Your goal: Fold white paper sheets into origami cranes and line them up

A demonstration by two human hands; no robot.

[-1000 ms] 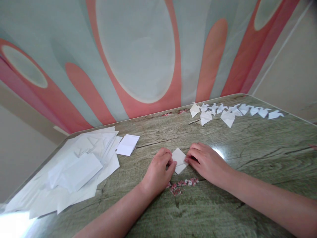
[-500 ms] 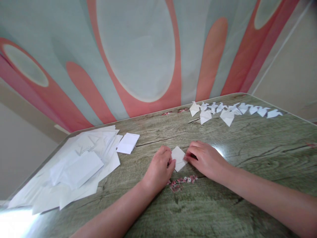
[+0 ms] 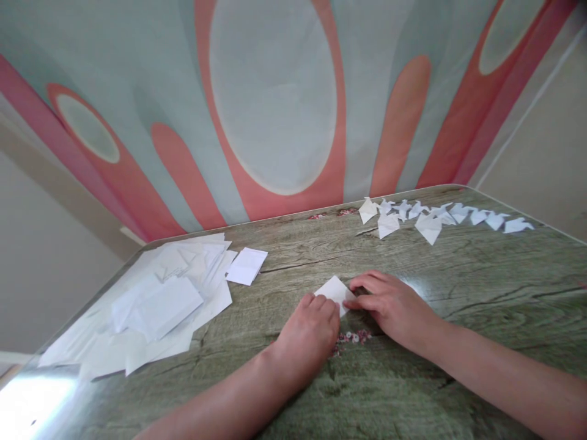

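A small folded piece of white paper [image 3: 336, 289] lies on the wooden table between my two hands, one corner pointing away from me. My left hand [image 3: 313, 327] covers its lower left part, with curled fingers closed on the near edge. At the right corner, my right hand [image 3: 387, 304] grips the paper between thumb and fingers, with a gap visible behind the fingertips. The near corner is hidden under my left hand.
Loose white sheets [image 3: 206, 305] are piled on the left, with a small stack of folded paper squares [image 3: 247, 265] beside them. Several folded paper birds [image 3: 458, 212] stand in a row at the back right. A patterned wall covering [image 3: 275, 110] rises behind the table [image 3: 293, 250].
My left hand has shifted over the near part of the paper and its fingers have curled in. My right hand stays at the right corner. The camera view has shifted slightly.
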